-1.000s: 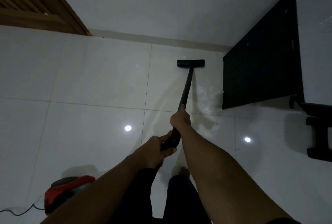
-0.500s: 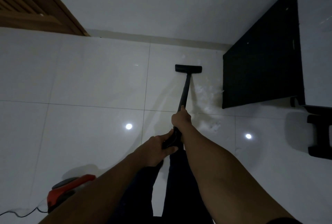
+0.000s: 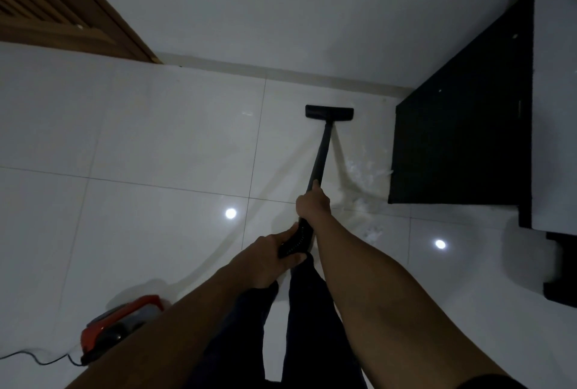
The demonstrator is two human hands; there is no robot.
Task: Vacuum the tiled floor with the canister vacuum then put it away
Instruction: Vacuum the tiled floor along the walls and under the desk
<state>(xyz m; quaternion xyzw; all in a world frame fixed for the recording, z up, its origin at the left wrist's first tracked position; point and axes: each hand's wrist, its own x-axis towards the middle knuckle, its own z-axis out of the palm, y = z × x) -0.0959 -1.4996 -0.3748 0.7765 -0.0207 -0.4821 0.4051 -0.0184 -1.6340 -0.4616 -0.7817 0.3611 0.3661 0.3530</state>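
Glossy white tiled floor (image 3: 156, 145), dim room. Wand (image 3: 321, 154) gripped mid-shaft by right hand (image 3: 313, 206), ribbed hose end (image 3: 296, 240) clasped by left hand (image 3: 268, 256); floor head (image 3: 329, 113) laid flat near the wall; red canister (image 3: 121, 323) set at lower left. Step judged: vacuuming under way. Next: head to be steered right onto white debris (image 3: 365, 170) beside black cabinet (image 3: 462, 145)

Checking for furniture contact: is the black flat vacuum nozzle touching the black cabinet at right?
No, the black flat vacuum nozzle sits apart from the black cabinet, with white floor tile showing between them.
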